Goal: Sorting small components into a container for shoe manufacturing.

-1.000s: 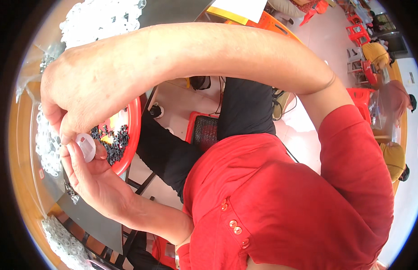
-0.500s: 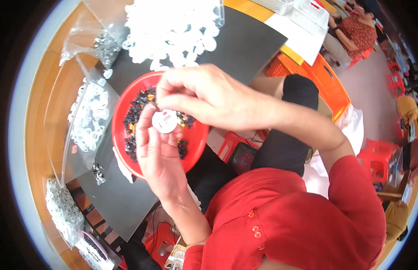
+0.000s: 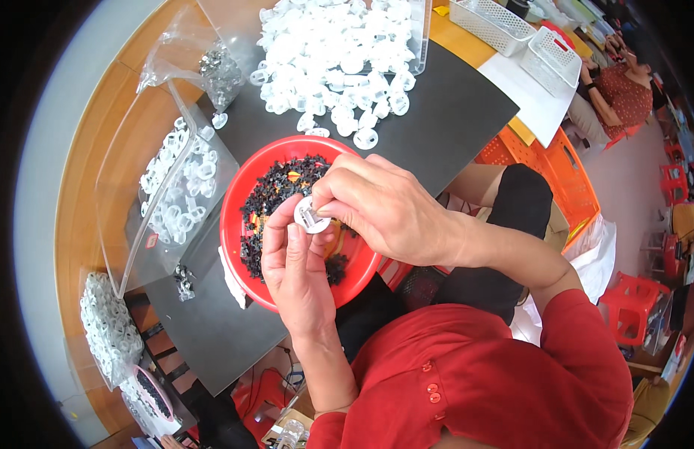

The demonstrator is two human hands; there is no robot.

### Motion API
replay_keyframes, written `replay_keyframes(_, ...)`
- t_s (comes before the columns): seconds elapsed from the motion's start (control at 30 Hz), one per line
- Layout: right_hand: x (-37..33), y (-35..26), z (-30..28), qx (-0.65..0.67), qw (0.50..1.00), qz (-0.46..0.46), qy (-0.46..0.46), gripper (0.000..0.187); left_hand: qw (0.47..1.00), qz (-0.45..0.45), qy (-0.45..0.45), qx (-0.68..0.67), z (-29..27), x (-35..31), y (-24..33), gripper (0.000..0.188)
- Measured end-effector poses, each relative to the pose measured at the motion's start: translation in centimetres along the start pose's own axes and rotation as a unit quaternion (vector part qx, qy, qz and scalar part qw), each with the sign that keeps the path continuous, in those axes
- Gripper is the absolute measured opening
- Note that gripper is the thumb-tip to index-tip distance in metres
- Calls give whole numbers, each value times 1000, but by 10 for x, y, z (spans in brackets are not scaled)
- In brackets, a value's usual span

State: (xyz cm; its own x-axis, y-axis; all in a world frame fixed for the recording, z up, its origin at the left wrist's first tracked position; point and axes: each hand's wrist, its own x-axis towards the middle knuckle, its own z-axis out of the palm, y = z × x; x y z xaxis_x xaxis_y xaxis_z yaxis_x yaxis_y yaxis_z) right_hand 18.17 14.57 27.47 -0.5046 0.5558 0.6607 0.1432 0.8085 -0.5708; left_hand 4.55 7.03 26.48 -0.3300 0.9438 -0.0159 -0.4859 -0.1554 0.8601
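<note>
Over the red basin (image 3: 235,258), my left hand (image 3: 298,280) holds a white round plastic part (image 3: 315,227) between thumb and fingers, its flat face turned up. My right hand (image 3: 399,213) comes across from the right, thumb and forefinger pinched against that face. A small grey, metal-looking piece (image 3: 308,217) lies at the middle of the face, at the right fingertips. Whether it is fully seated cannot be made out. Below both hands the basin contains many small black pieces (image 3: 276,191), with patches of its yellow-patterned bottom showing.
White plastic parts (image 3: 339,56) are heaped at the back of the dark table (image 3: 467,105). To the left are a clear bin (image 3: 115,247) of white parts and a bag of small metal pieces (image 3: 220,71). An orange crate (image 3: 564,176) stands right; a person (image 3: 624,93) sits beyond.
The whole view has shifted, putting the basin and hands lower and further right. My right fingertips have come down onto the white part's face, where the grey piece now shows.
</note>
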Motion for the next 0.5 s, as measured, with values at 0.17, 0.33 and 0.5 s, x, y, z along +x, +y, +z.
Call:
replay_keyframes(0.17, 0, -3, 4, -39, 999, -4, -16, 8, 1000, 13, -2, 7, -3, 1, 1, 27)
replay_keyframes(0.33, -1, -1, 2, -66, 996, -19, -51, 10, 999, 26, -9, 22, -6, 2, -3, 28)
replay_keyframes(0.5, -1, -5, -1, -79, 995, -33, -57, 12, 999, 21, -21, 12, -7, 2, -3, 28)
